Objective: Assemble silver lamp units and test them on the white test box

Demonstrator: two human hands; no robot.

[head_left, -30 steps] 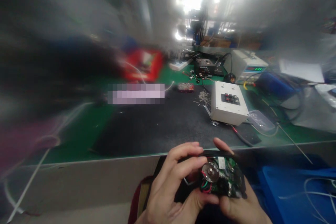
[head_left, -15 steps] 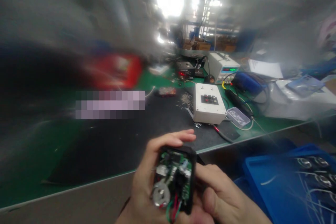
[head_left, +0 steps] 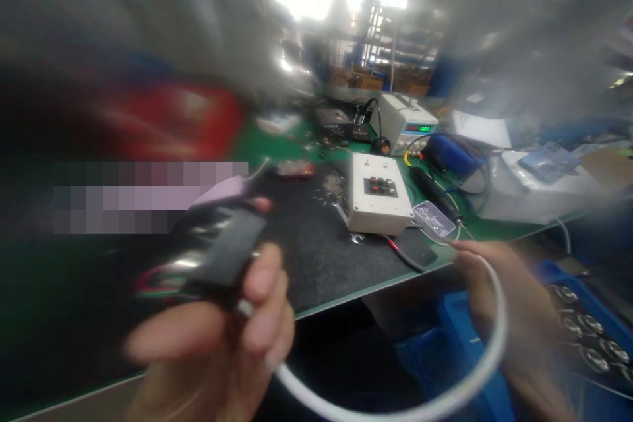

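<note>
My left hand [head_left: 222, 336] is closed around a small black module [head_left: 225, 254] with red and green wires trailing from its left side; it is blurred by motion and raised over the bench's front edge. A white cable [head_left: 395, 405] loops from under that hand across to my right hand [head_left: 514, 316], which is smeared by motion and seems to hold the cable's far end above a blue bin [head_left: 573, 330].
On the green bench lies a black mat [head_left: 316, 244] with a white button box [head_left: 376, 192], a power supply [head_left: 403, 120], a clear plastic tray [head_left: 434, 217] and loose small parts. The blue bin at right holds several round metal parts. A red box [head_left: 168, 119] is blurred at left.
The module has gone from both hands near my lap up and to the left in my left hand alone. My right hand has swung out right with the white cable. The view has turned right.
</note>
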